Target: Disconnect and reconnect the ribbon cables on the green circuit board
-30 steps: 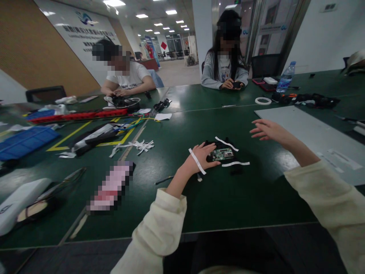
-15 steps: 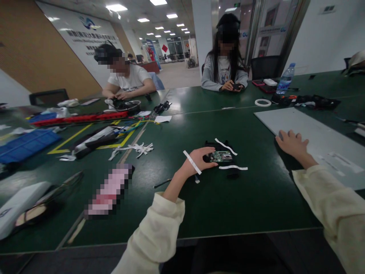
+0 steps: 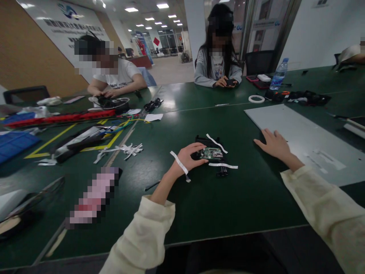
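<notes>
My left hand curves around the left end of a black device with a bare green circuit board, its thumb on the near side and fingers on the far side. A strip of white tape is stuck across the back of this hand. Two more white tape strips lie against the device, one on its far side and one on its near side. My right hand is open, palm down with fingers spread, at the left edge of a pale grey board. It holds nothing.
A pink phone-shaped item and a tangle of white strips lie to the left. Farther off are a blue tray, a tape roll and a water bottle. Two people sit across the table, handling objects.
The whole view has shifted, so things appear farther left. My right hand has moved left, toward the device, partly off the pale board. My left hand keeps its grip.
</notes>
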### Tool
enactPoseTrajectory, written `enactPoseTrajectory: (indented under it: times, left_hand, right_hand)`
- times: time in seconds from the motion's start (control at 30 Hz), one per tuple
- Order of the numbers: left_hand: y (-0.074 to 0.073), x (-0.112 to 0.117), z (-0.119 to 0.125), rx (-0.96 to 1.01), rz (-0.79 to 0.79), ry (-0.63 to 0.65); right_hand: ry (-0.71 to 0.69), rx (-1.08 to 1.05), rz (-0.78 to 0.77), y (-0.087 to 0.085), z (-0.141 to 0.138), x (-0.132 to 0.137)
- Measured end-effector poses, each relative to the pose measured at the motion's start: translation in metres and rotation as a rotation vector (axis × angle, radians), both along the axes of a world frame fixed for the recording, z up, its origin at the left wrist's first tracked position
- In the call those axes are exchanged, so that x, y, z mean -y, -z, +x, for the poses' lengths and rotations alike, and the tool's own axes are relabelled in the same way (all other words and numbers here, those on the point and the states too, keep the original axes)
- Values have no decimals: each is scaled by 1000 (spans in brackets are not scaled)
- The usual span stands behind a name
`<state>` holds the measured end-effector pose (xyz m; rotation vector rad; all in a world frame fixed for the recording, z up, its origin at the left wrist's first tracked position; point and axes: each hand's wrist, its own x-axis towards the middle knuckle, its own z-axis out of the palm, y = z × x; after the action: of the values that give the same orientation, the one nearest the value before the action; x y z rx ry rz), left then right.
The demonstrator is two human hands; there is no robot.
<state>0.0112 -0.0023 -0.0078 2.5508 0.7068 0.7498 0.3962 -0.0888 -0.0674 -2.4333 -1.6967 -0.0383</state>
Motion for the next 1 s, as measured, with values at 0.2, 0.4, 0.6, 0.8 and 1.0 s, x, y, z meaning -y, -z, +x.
enactPoseTrajectory:
  times: [0.2, 0.4, 0.6, 0.8, 1.0]
  left_hand:
    - [-2, 0, 2, 58, -12, 12]
    - [-4, -2, 1, 124, 7, -2]
    - [-6, -1, 1, 142, 6, -9]
    - [-7, 0, 1, 159, 12, -36]
    - [-13, -1, -2, 181, 15, -74]
  right_hand:
    - [-47, -15, -26, -4, -10, 1]
    - [-158, -28, -29, -8, -30, 16]
    - [-377, -106, -47, -22, -60, 41]
    - [-549, -165, -71, -33, -80, 59]
    - [-695, -220, -97, -42, -98, 74]
